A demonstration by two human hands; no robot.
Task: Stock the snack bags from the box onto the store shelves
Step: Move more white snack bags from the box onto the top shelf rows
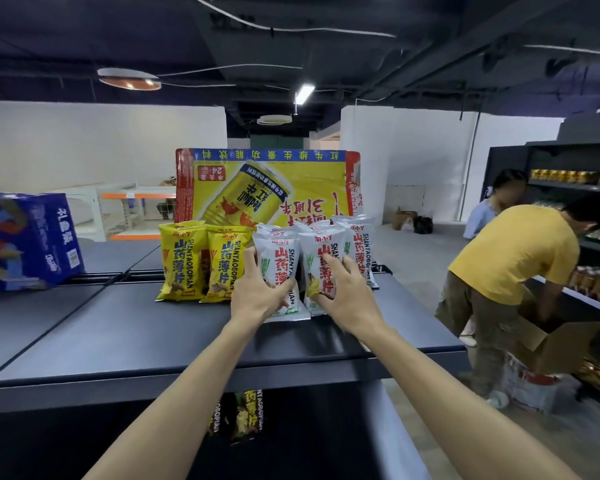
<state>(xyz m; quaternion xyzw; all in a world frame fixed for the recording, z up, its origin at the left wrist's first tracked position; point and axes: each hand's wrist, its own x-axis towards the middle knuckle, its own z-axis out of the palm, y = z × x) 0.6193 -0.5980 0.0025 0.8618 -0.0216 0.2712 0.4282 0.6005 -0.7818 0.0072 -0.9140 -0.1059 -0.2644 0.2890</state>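
Several snack bags stand upright on the dark shelf top (118, 327). Two yellow bags (182, 261) are on the left and several white bags sit to their right, with more white bags (359, 240) behind. My left hand (257, 292) grips the front-left white bag (279, 258). My right hand (343, 289) grips the white bag beside it (321, 251). Both bags rest on the shelf top. Another yellow bag (243, 417) shows on a lower shelf below the edge.
A big yellow Red Bull carton (274, 181) stands upside down behind the bags. A blue gift box (25, 237) lies at the left. On the right, a person in a yellow shirt (513, 258) bends over a cardboard box (565, 344); another person stands by dark stocked shelves (575, 188).
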